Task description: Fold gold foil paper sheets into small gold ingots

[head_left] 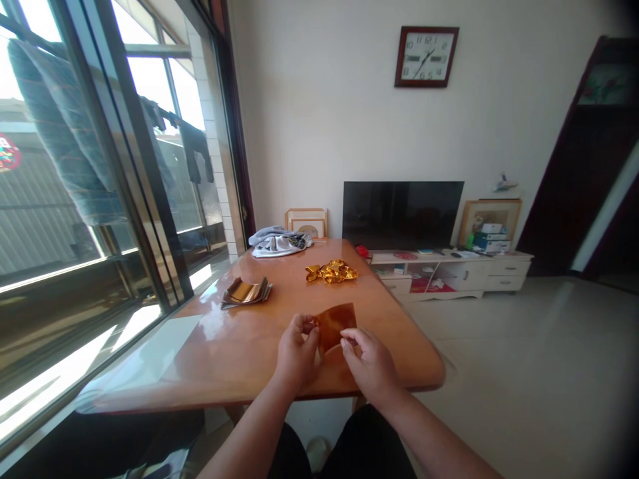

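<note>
Between my two hands, above the near part of the wooden table, I hold a thin orange-brown sheet that looks glossy and partly see-through. My left hand pinches its left edge between thumb and fingers. At the sheet's right edge, the thumb and fingertips of my right hand are closed on it. Beyond my hands lies a crumpled pile of shiny gold foil pieces. To the left rests a stack of curled gold-brown sheets.
Folded grey cloth lies at the table's far end, and a pale sheet on its left side. A large window runs along the left. A television stands behind, with a low white cabinet at right.
</note>
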`<action>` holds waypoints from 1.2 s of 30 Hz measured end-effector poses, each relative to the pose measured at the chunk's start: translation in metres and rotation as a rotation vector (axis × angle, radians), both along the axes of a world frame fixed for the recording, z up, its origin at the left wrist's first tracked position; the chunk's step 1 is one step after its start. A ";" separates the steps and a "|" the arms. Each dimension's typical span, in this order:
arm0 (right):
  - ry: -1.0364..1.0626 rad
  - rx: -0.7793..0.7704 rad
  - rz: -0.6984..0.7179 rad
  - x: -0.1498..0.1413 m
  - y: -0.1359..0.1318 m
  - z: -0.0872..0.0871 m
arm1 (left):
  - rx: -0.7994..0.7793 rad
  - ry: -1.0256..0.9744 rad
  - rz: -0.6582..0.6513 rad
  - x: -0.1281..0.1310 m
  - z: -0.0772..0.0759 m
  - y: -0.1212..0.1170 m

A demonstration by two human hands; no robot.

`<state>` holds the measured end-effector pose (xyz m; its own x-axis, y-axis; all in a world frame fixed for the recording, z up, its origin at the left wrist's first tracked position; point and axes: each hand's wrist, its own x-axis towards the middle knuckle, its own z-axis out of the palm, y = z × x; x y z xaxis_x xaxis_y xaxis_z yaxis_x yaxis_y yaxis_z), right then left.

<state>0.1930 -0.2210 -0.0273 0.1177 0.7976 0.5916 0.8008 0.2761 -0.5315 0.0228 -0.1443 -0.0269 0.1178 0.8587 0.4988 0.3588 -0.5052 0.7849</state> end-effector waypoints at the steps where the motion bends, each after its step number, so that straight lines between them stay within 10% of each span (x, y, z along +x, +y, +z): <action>1: 0.008 0.013 0.007 -0.001 0.000 0.005 | 0.036 0.062 0.009 -0.001 0.004 -0.003; 8: -0.094 0.048 0.082 -0.011 0.005 0.037 | 0.293 0.429 -0.028 0.002 0.031 -0.027; 14: -0.002 0.062 0.167 -0.006 0.011 0.045 | 0.274 0.392 -0.073 -0.006 0.018 -0.021; 21: 0.201 0.029 0.082 0.006 0.017 0.024 | 0.218 0.341 -0.052 -0.019 0.000 -0.007; 27: 0.363 -0.111 0.093 0.018 0.034 0.002 | 0.286 0.265 -0.012 -0.025 0.015 -0.007; 36: 0.755 -0.218 0.244 0.027 0.069 -0.025 | 0.482 0.916 -0.169 -0.012 0.029 -0.040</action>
